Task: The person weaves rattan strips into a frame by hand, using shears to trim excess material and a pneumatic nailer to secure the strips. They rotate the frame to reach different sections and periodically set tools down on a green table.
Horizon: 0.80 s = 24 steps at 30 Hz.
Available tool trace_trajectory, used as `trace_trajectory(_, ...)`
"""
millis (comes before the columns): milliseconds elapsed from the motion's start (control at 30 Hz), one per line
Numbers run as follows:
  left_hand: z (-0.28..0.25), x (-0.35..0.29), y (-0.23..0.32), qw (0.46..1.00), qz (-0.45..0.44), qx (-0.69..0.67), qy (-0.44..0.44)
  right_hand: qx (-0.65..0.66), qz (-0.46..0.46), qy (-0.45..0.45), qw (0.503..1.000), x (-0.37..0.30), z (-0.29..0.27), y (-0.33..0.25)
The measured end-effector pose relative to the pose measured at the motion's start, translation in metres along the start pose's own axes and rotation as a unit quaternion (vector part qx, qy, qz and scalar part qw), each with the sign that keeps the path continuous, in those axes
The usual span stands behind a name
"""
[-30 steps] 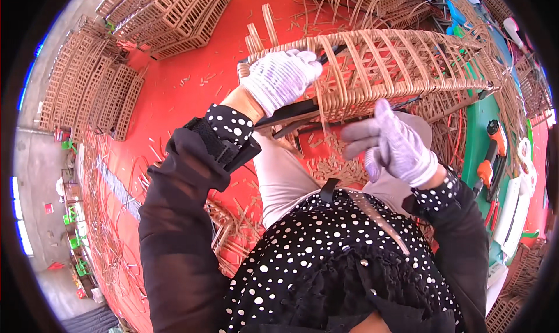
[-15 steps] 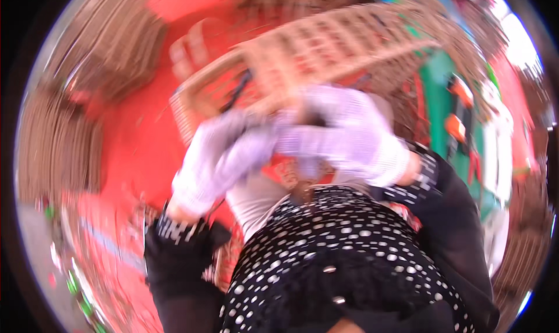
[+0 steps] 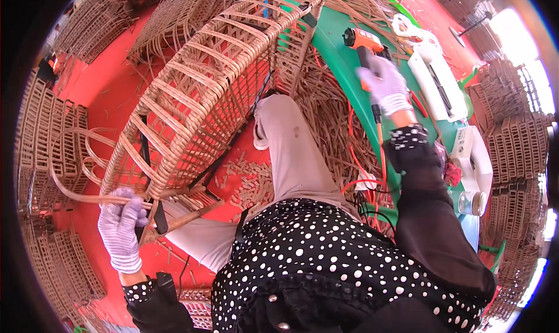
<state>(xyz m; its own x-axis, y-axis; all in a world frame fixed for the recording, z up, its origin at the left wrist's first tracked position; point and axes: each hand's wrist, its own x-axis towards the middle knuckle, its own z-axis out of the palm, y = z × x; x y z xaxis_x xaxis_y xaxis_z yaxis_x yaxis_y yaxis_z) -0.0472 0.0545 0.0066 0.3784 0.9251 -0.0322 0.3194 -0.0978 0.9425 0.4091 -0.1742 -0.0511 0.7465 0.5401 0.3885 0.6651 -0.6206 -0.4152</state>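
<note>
A long woven rattan-like basket frame [image 3: 201,103] lies slanted across my lap, with dark supports along its inner side. At its near left end, my left hand [image 3: 120,231] in a purple-white knit glove is closed on a pale brown weaving strip [image 3: 81,198], which loops out to the left. My right hand [image 3: 385,88], gloved alike and smeared by motion, lies over the handle of an orange-and-black power tool [image 3: 365,40] on the green table. Its grip on the handle cannot be made out.
On the green table [image 3: 338,33], white box-like holders [image 3: 434,79] and a clear jar [image 3: 471,203] stand to the right. An orange hose [image 3: 381,152] hangs from the tool. Loose strips [image 3: 326,111] pile up beside my knee, and stacked woven panels [image 3: 49,146] surround the red floor.
My hands were together in front of the basket frame. Now the left has gone to its left end with the strip, and the right has moved out to the power tool. The view has turned.
</note>
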Motion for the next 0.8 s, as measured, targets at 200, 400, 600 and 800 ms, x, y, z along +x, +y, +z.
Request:
trace_trajectory(200,0.008,-0.003,0.003,1.000,-0.009,0.019,0.015,-0.253,0.213,-0.129,0.935,-0.008,-0.030,0.163)
trace_trajectory(400,-0.006,0.002,-0.012,0.999,0.028,0.028,0.004,-0.265,0.180,-0.011,0.947,0.004,-0.018,0.170)
trace_trajectory(600,0.003,-0.009,-0.001,0.972,0.137,0.187,0.038,-0.100,0.014,-0.166,0.981,0.064,0.032,0.093)
trace_trajectory(800,0.018,-0.020,0.000,0.992,0.070,0.103,0.035,-0.119,0.068,-0.164,0.977,0.108,0.087,0.174)
